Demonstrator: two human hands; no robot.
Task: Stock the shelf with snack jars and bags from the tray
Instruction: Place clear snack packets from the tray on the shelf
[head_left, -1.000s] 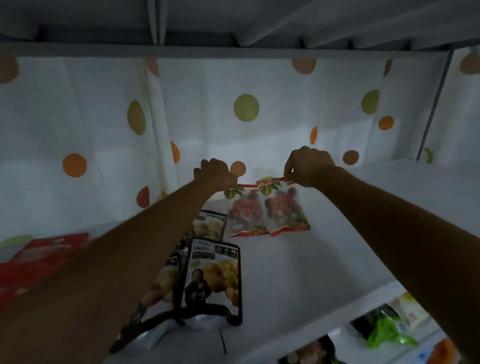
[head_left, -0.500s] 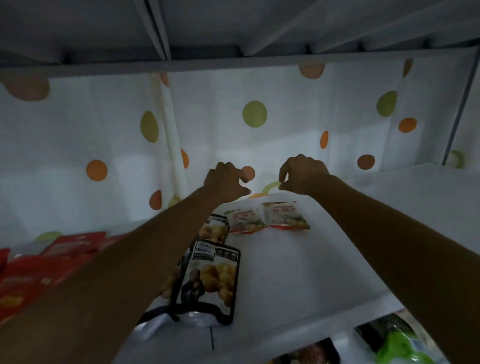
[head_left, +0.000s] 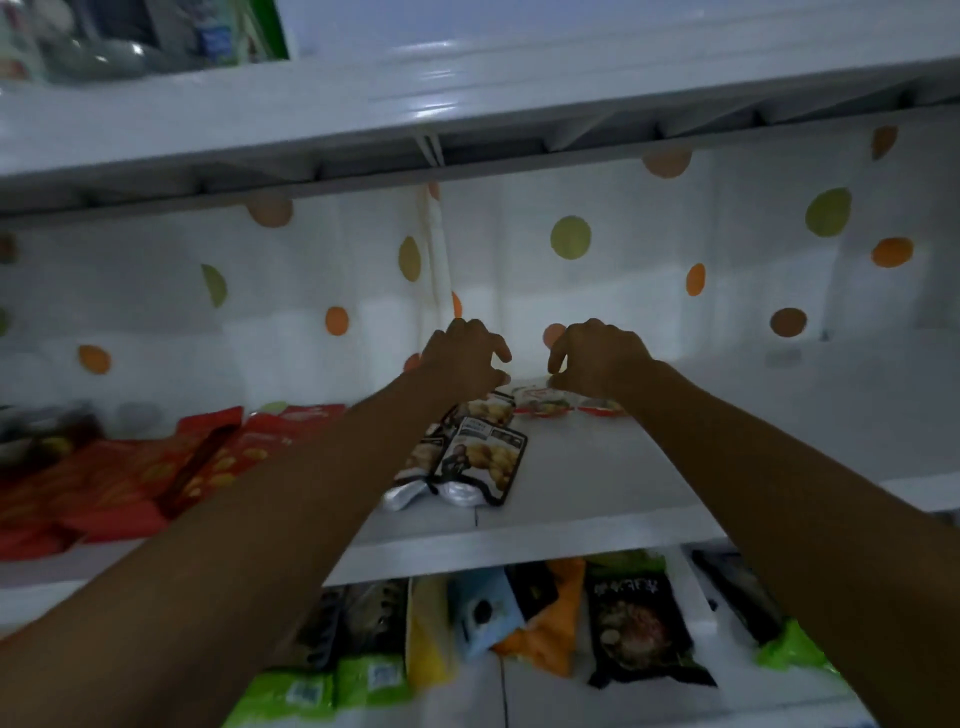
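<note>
Two small red-edged snack bags (head_left: 545, 402) lie flat at the back of the white shelf (head_left: 597, 467), partly hidden behind my right wrist. My left hand (head_left: 460, 361) hovers just left of them, fingers loosely curled and holding nothing. My right hand (head_left: 597, 356) hovers above the bags, fingers loosely curled, also holding nothing. Black snack bags with yellow pictures (head_left: 478, 454) lie in front of my left hand.
Red snack bags (head_left: 130, 478) fill the shelf's left side. The polka-dot curtain (head_left: 571, 239) forms the back wall. The shelf below holds green (head_left: 322, 691), yellow, blue, orange (head_left: 550, 623) and black bags (head_left: 639, 629). Another shelf board (head_left: 467, 104) runs overhead.
Both hands let go of the two small bags, which now lie flat at the back. The hands have drawn slightly back, and the camera has pulled away, showing the shelves above and below.
</note>
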